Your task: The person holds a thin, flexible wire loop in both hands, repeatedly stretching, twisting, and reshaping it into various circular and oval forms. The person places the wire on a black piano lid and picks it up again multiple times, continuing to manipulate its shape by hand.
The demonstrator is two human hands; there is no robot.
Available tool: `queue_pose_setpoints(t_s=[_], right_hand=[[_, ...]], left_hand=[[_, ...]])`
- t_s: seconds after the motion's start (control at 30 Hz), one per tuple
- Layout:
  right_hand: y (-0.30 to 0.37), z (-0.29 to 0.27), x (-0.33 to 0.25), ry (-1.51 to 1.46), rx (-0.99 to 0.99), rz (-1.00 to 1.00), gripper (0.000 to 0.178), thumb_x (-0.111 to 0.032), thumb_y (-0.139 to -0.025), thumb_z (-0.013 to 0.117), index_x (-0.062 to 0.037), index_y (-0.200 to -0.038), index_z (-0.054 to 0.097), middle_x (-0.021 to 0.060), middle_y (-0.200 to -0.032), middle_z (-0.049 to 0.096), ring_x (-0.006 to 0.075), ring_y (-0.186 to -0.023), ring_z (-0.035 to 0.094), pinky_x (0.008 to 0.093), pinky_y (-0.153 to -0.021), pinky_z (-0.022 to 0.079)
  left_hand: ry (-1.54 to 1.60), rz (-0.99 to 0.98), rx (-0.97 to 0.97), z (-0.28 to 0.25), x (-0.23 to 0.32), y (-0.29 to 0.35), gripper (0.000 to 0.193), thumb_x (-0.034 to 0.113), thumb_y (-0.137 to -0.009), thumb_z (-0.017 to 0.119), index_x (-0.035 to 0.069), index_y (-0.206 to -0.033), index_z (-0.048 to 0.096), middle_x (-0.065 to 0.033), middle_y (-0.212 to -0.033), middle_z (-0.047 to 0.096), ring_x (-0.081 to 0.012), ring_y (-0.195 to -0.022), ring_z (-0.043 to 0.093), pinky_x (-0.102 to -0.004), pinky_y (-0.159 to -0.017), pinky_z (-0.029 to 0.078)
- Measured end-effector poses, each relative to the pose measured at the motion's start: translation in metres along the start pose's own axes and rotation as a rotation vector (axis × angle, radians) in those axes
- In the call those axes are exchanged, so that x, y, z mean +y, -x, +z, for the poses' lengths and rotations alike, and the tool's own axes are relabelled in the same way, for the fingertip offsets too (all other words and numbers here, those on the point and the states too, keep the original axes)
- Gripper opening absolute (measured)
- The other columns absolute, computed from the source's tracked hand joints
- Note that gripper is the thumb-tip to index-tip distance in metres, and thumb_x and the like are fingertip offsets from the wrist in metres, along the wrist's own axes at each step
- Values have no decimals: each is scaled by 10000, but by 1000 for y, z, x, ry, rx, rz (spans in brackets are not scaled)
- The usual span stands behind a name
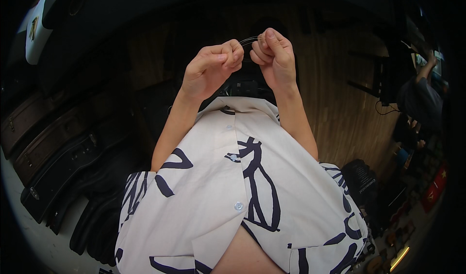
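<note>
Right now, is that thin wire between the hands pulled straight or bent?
Bent: the thin wire arcs between the pinching left hand and right hand.

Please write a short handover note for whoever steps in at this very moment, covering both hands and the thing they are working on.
Left hand: raised in front of the chest, fingers pinched shut on one end of a thin wire.
Right hand: level with it, close beside it, pinched shut on the other end.
The wire arcs between the two hands; its ends are hidden in the fingers, so what it is cannot be told.
Below: the person's white patterned shirt. Dark instrument cases lie on the left. Another person stands far right.
Done or left: cannot tell.
</note>
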State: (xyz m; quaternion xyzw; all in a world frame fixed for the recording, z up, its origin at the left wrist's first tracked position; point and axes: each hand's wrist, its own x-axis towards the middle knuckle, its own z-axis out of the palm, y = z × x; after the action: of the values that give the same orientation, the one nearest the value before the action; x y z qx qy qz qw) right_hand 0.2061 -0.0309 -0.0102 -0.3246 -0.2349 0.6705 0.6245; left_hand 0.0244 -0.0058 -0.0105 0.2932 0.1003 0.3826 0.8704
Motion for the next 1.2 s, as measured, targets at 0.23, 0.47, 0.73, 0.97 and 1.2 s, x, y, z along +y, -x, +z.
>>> queue_pose_setpoints(t_s=[0.23,0.47,0.73,0.97,1.2], right_hand=[[0,-8,-3,52,-133,4,205,-198,-992,580,-4,-962,639,8,-680,534,119,-683,555,271,-682,496],[1,-24,-8,79,-341,93,180,-205,-962,626,-27,-970,656,13,-715,590,168,-815,593,295,-767,496],[1,-27,-9,83,-410,117,200,-204,-911,689,-12,-968,699,47,-825,648,148,-801,596,259,-725,476],[3,-20,-23,572,-333,248,139,-114,-866,679,-3,-937,725,64,-853,697,111,-784,633,223,-680,497],[3,-15,-15,678,-271,261,147,-5,-842,601,22,-943,704,75,-871,696,125,-786,640,255,-732,529]], left_hand=[[100,-54,92,-5,4,-4,307,222,-921,441,98,-640,445,-41,-803,450,-151,-780,369,-272,-708,362],[456,-272,89,-15,6,-1,307,215,-934,441,109,-646,437,-57,-807,458,-167,-791,394,-277,-710,395],[485,-323,89,-14,8,1,320,201,-935,445,95,-634,454,-73,-806,470,-174,-792,408,-284,-707,414],[-163,-266,294,-13,14,3,311,180,-922,450,59,-637,471,-59,-765,490,-145,-725,406,-266,-669,383],[-359,-274,419,-5,18,3,308,145,-938,467,22,-660,518,-43,-743,502,-119,-682,442,-262,-636,387]])
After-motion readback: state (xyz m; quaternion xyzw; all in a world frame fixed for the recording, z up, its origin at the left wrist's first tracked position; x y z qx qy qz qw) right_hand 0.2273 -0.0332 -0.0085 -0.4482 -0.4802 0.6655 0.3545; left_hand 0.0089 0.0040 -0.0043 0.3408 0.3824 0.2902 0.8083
